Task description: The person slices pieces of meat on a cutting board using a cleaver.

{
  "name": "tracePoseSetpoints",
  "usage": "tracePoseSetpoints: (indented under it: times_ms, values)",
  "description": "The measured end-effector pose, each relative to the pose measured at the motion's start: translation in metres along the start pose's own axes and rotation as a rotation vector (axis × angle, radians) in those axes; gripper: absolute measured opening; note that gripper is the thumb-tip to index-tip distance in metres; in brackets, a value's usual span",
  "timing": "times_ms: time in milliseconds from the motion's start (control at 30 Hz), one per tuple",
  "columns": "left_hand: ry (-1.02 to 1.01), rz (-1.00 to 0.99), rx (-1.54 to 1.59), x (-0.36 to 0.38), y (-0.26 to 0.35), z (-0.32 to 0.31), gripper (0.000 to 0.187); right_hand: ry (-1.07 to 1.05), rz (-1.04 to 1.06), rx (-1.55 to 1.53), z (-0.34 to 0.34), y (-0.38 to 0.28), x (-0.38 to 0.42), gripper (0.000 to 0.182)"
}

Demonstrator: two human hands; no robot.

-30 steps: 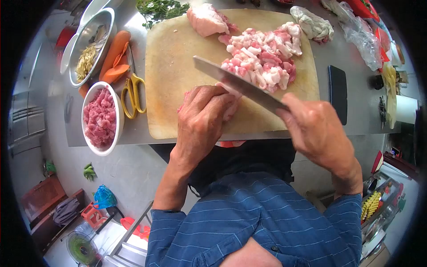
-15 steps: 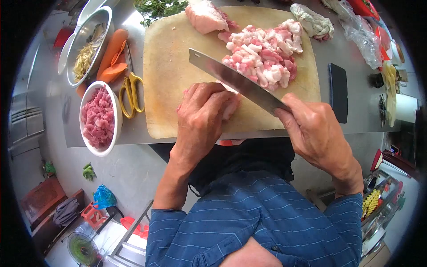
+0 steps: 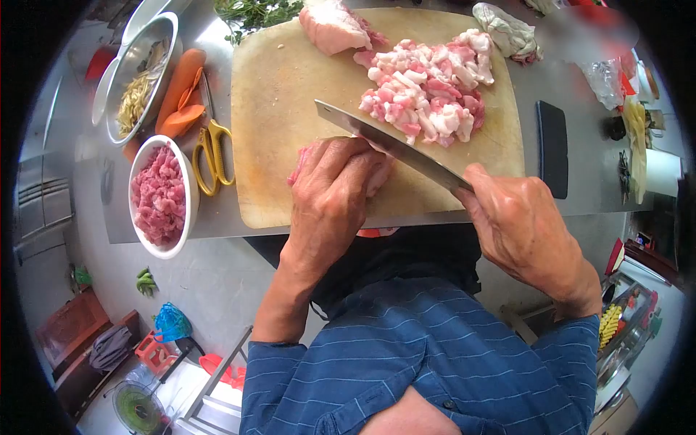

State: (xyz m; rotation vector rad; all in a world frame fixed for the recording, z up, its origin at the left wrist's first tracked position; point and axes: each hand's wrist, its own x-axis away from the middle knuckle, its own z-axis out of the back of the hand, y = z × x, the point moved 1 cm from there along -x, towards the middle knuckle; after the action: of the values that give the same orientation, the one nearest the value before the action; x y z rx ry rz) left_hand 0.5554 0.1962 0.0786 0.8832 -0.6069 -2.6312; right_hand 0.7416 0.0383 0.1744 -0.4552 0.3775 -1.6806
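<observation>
My left hand (image 3: 330, 196) presses down with bent fingers on a piece of raw meat (image 3: 379, 174) at the near side of the wooden cutting board (image 3: 268, 109). My right hand (image 3: 511, 217) is wrapped round the handle of a cleaver (image 3: 391, 143). The blade slants up and leftward, its edge area beside my left fingertips. Behind the blade lies a pile of cut pink and white meat (image 3: 435, 83). A larger chunk with skin (image 3: 330, 27) rests at the board's far edge. My left hand hides much of the held piece.
Left of the board are yellow-handled scissors (image 3: 212, 156), a carrot (image 3: 181, 87), a white bowl of minced-looking meat (image 3: 159, 199) and a bowl of pale strips (image 3: 138, 101). On the right lie a dark phone (image 3: 552, 148), a crumpled cloth (image 3: 510, 32) and plastic bags (image 3: 603, 81).
The cleaver and my right hand have shifted slightly down and to the right. A blurred shape now covers part of the plastic at the upper right.
</observation>
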Motion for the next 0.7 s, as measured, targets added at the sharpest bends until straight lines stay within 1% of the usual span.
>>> tracePoseSetpoints:
  times_ms: [67,200,267,400,467,500,567,600,667,700]
  values:
    - [0.009,0.006,0.013,0.001,0.0,0.0,0.033,-0.078,-0.037,0.037,0.006,0.001,0.006,0.012]
    - [0.035,0.001,0.037,0.004,-0.002,-0.002,0.034,-0.135,-0.074,0.036,0.011,0.001,0.011,0.011]
    - [0.03,0.012,0.06,0.005,-0.005,-0.001,0.032,-0.082,0.013,0.035,0.01,0.003,0.005,0.016]
    - [0.045,0.032,0.067,0.003,-0.004,0.0,0.028,-0.03,0.076,0.062,-0.003,0.01,-0.014,0.017]
    - [0.039,0.042,0.077,0.005,-0.004,0.0,0.027,0.095,0.175,0.019,-0.018,0.01,-0.029,0.019]
    - [0.037,0.052,0.089,0.005,-0.004,-0.001,0.026,0.102,0.167,0.019,-0.026,0.011,-0.039,0.019]
    - [0.045,0.048,0.077,0.006,-0.004,-0.004,0.026,0.199,0.312,0.013,-0.036,0.012,-0.054,0.021]
    - [0.057,0.054,0.058,0.006,-0.004,-0.003,0.026,0.205,0.312,0.012,-0.036,0.012,-0.052,0.021]
    - [0.048,0.052,0.047,0.007,-0.002,-0.002,0.026,0.319,0.367,0.042,-0.036,0.008,-0.041,0.019]
    - [0.046,0.056,0.041,0.007,-0.001,-0.003,0.026,0.316,0.37,0.046,-0.033,0.009,-0.032,0.019]
